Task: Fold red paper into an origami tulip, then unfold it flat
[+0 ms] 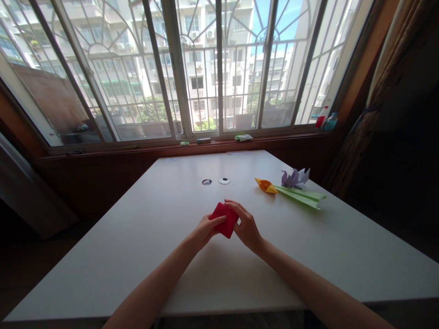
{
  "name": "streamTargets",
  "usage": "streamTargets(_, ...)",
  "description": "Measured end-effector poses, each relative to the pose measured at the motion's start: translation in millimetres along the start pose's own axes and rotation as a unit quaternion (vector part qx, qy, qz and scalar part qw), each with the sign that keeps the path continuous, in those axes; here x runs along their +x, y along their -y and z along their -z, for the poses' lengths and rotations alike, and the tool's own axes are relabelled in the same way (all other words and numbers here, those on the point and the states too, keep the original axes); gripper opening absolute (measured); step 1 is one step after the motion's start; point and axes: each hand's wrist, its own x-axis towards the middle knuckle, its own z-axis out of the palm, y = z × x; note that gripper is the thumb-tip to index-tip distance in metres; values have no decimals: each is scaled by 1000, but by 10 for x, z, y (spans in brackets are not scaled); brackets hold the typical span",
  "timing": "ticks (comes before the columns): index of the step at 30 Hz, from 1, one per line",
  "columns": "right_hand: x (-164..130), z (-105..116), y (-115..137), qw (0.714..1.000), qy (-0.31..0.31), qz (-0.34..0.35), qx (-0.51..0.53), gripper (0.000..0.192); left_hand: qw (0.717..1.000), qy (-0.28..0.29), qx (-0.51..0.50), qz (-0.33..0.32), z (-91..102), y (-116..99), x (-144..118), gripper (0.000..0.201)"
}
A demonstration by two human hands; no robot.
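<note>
A folded piece of red paper (225, 223) is held up over the middle of the white table (147, 256). My left hand (206, 228) grips its left side, thumb lying across the front and the other fingers hidden behind. On the right edge of the paper, my right hand (246, 227) is curled, its fingers over the top corner and its thumb lower down at the side. Part of the paper's right side is covered by those fingers.
Right of my hands lie a yellow paper boat (266, 186), a light green paper plane (302, 196) and purple folded paper cranes (294, 178). Two round grommets (224, 181) are set in the tabletop. Bottles (331, 121) and small packets (243, 137) stand along the windowsill.
</note>
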Motion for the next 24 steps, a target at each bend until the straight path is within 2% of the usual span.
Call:
streamTargets(3, 17, 14, 23, 1000, -8, 7, -7, 45, 1000, -14, -18, -14, 55, -13, 28, 33)
streamTargets(6, 27, 41, 53, 1000, -14, 12, -8, 37, 998, -56, -15, -40, 101, -30, 51, 33)
streamTargets(10, 50, 63, 61, 999, -36, -9, -29, 29, 985, -108, 92, -99, 131, -22, 68, 31)
streamTargets(15, 78, 67, 51, 999, -36, -30, -17, 19, 962, -80, 210, -155, 77, 42, 69, 26)
streamTargets(18, 75, 71, 61, 999, -28, -15, 7, 13, 952, -55, 237, -186, 40, 82, 65, 26)
streamTargets(24, 59, 78, 76, 999, -28, 19, 22, 12, 926, -49, 287, -239, 42, 103, 59, 25)
